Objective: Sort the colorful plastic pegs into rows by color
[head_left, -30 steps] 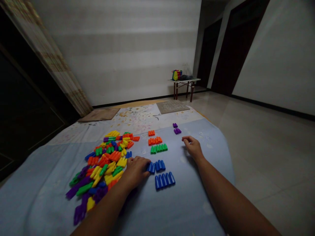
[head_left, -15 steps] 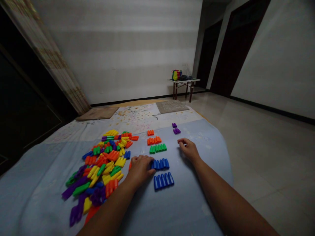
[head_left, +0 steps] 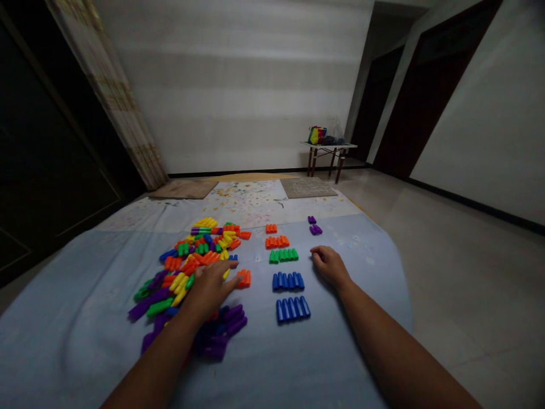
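Note:
My left hand (head_left: pixel 213 287) hovers over the right side of a mixed pile of coloured plastic pieces (head_left: pixel 181 284), fingers apart, beside an orange piece (head_left: pixel 244 278). Nothing shows in its grasp. My right hand (head_left: pixel 330 265) rests on the cloth with curled fingers, right of a green row (head_left: pixel 283 255); whether it holds anything is hidden. Two blue rows (head_left: pixel 288 281) (head_left: pixel 293 309) lie nearer me, below the green one. Beyond the green row are two orange groups (head_left: pixel 277 242) (head_left: pixel 271 228). Small purple pieces (head_left: pixel 315 229) lie just past my right hand.
A light blue, flowered cloth (head_left: pixel 340 346) covers the table. Two flat mats, a brown one (head_left: pixel 185 189) and a grey one (head_left: pixel 309 188), lie at its far edge. Against the far wall, a small table (head_left: pixel 330 146) bears a colourful bag (head_left: pixel 317 135).
My left hand has left the upper blue row and moved left to the pile. More purple pieces now show beside my left forearm. The view has shifted slightly.

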The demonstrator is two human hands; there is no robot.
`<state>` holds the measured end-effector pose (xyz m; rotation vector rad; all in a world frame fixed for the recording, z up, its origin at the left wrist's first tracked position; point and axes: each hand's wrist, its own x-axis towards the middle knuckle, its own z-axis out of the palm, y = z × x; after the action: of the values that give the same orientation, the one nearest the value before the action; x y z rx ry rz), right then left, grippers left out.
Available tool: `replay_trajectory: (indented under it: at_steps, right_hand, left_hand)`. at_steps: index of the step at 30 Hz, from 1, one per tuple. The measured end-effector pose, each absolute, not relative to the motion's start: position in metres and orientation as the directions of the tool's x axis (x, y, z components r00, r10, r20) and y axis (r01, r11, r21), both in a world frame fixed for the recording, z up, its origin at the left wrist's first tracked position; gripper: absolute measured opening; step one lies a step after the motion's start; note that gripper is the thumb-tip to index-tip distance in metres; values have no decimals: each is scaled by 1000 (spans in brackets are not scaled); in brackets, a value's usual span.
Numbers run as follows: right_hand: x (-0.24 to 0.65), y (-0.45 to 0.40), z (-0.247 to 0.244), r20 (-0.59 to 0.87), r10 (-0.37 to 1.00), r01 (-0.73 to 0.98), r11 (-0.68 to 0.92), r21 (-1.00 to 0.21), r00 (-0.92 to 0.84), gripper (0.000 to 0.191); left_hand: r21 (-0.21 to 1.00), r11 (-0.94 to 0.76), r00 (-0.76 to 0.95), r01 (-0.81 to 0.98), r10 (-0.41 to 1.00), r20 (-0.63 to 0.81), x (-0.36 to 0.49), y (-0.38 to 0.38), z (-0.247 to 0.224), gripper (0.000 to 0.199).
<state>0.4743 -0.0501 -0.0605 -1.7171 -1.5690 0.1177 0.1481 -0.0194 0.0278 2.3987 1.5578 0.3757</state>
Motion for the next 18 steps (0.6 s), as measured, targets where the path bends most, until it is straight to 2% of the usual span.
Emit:
replay_trajectory:
  at_steps: [4, 10, 15, 18]
  right_hand:
    - [472, -50, -62, 426, 891, 867, 79, -491, 160, 22]
    - [468, -51, -61, 426, 895, 916, 51, -397, 135, 20]
    - [464, -53, -58, 437, 887, 915, 42, -401, 152, 19]
    - [464, -51, -58, 431, 884, 891, 41, -453, 179, 20]
  left_hand:
    - [302, -368, 376, 879, 926, 34, 143, -12, 27, 42]
    - [272, -454, 488, 848, 871, -66, 164, -3, 19, 46]
    - [254, -465, 509, 848, 847, -152, 167, 7, 17, 50]
    - [255, -468, 515, 847, 840, -169, 164, 9, 14, 53]
